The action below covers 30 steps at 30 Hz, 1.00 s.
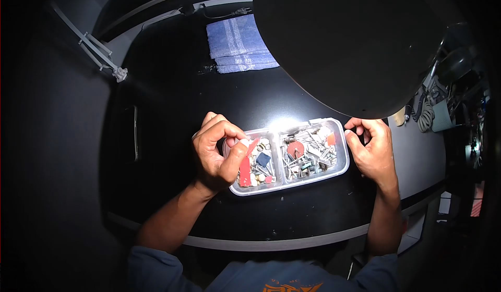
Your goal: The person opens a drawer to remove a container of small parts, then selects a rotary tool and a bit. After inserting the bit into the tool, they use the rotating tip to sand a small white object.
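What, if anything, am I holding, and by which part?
Your left hand appears to pinch a flat red strip near its upper end; your right hand shows nothing held.

Worktop [172, 203]: is bearing the box [315, 182] near its front edge, between both hands
Left hand [216, 148]: is reaching over the box's left end, beside the strip [245, 172]
Right hand [373, 148]: is resting at the box's right end, contact being unclear
Left compartment [245, 191]: is holding the strip and small pieces [269, 179]
Right compartment [342, 159]: is holding fasteners [324, 155], a disc [295, 149] lying among them
Towel [240, 44]: is lying behind the box
Overhead panel [349, 47]: is overlapping the towel's right side in view
Coiled cable [426, 116]: is lying beyond the right hand, rightward
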Motion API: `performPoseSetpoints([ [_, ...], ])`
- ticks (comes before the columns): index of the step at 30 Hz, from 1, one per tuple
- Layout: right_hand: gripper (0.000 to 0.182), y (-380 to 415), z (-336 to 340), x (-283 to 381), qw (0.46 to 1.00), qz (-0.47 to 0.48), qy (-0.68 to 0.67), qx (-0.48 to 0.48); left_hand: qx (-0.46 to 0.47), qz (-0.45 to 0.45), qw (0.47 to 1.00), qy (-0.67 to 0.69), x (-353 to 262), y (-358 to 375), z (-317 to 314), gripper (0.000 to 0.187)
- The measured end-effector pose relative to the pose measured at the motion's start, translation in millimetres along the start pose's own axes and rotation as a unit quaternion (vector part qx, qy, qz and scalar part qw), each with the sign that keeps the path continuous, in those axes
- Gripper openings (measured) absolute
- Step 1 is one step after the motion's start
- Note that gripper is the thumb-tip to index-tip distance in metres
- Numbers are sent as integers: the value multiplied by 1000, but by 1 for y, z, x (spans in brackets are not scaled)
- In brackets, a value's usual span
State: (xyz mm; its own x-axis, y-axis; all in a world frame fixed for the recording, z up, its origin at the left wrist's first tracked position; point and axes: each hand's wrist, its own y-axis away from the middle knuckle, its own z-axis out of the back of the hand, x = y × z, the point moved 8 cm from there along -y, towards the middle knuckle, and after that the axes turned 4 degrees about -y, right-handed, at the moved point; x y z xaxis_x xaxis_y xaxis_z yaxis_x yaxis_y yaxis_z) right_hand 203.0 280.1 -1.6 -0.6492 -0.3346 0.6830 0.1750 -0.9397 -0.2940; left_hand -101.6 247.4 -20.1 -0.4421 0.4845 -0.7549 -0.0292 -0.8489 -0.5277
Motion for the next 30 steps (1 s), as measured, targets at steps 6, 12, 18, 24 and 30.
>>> performPoseSetpoints([
  [6, 11, 0, 0, 0, 1000, -3, 6, 4, -2, -9, 1000, -2, -2, -1, 2, 8],
  [12, 11, 0, -2, -2, 1000, 1, 13, 9, 5, -22, 1000, -15, -9, -1, 1, 6],
  [18, 9, -1, -3, -1, 1000, 1, 19, 21, -15, -58, 996, -68, -19, -3, 6, 2],
  [24, 8, -1, -4, -3, 1000, -12, 11, 24, -7, -77, 992, -97, -24, -1, 3, 5],
  [30, 4, 0, -5, -8, 1000, -4, -10, 15, -4, -90, 990, -111, -29, 0, 3, 6],
])
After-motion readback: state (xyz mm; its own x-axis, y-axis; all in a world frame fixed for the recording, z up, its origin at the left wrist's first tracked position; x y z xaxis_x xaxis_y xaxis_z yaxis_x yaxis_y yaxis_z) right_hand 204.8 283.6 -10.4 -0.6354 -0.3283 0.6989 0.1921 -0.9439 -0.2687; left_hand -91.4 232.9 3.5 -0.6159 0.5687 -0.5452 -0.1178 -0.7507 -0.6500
